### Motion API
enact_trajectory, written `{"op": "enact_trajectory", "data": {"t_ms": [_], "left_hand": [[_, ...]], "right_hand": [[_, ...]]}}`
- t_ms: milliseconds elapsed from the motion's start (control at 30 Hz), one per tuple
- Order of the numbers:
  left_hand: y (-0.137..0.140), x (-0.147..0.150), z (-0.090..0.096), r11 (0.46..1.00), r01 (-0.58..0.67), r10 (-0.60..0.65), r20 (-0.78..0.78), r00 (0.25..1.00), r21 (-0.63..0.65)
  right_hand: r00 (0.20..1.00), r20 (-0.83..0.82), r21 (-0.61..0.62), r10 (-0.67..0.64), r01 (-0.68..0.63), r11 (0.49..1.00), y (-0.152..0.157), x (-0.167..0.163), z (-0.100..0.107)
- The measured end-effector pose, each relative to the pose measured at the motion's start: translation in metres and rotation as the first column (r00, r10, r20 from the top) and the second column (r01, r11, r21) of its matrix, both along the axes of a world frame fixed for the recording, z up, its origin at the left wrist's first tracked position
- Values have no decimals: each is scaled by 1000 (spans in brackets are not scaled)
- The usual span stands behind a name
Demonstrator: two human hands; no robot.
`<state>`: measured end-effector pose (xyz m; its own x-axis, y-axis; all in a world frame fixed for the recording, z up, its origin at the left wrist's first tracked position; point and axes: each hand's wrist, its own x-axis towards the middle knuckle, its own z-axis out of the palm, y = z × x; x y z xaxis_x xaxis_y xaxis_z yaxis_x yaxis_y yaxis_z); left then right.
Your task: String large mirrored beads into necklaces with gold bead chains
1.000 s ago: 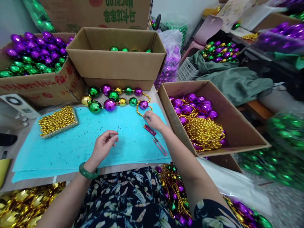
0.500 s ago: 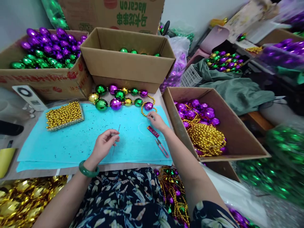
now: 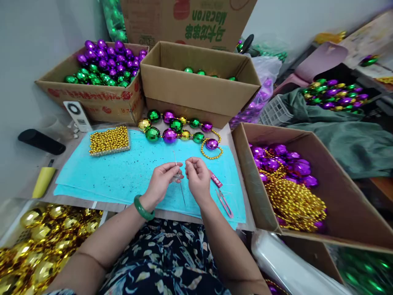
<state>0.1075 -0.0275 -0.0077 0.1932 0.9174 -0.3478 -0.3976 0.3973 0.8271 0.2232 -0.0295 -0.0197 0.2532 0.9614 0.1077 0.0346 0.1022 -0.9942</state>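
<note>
Needle [image 3: 183, 195], long and thin, stands slanted in the left hand [image 3: 164, 179], its upper end poking out beyond the fingers and its lower end reaching back toward the person's body. The left thumb and fingers are clamped on it. Just beside, on the needle's other side, the right hand [image 3: 198, 178] has its thumb and fingertips drawn together; whether they grip a thread or anything else is too small to tell. A green bangle [image 3: 143, 208] circles the left wrist.

Beyond both hands lies a string of large beads [image 3: 170, 135] in green, purple and gold, doubled back in two rows. Its end with a loop of small gold beads [image 3: 211, 157] is the part nearest the right hand, ahead of it and a little to its right. A pink packet [image 3: 216, 179] lies just to the right of the right hand, and pink scissors [image 3: 225, 203] lie nearer the body from it. Under the hands spreads a blue cloth [image 3: 123, 180] flecked with dark specks.

Ahead and to the left of the left hand sits a clear tray [image 3: 129, 143] of small gold beads [image 3: 109, 140]. Well to the right of the right hand, a cardboard box [image 3: 340, 184] holds purple beads [image 3: 302, 167] and a heap of gold bead strands [image 3: 294, 200]. Large gold beads [image 3: 46, 233] fill a container to the left of the left forearm.
</note>
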Motion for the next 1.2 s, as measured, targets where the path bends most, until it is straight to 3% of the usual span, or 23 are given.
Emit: {"op": "enact_trajectory", "data": {"t_ms": [200, 467, 667, 867, 1200], "left_hand": [[2, -3, -2, 998, -66, 66, 4, 998, -2], [5, -10, -9, 993, -56, 70, -146, 987, 101], [3, -16, -6, 980, -54, 112, -301, 947, 193], [-4, -15, -8, 956, 16, 97, -367, 925, 293], [-6, -13, -12, 928, 47, 125, -425, 896, 371]], "right_hand": [[986, 166, 12, 32, -35, 999, -12, -9, -6], [898, 439, -8, 25, -25, 1000, -18, -8, 0], [958, 265, 25, -110, 108, 994, -18, -8, 17], [998, 6, 21, -55, 55, 998, -18, -16, 35], [996, -23, -6, -84, 84, 996, -18, -17, 32]]}}
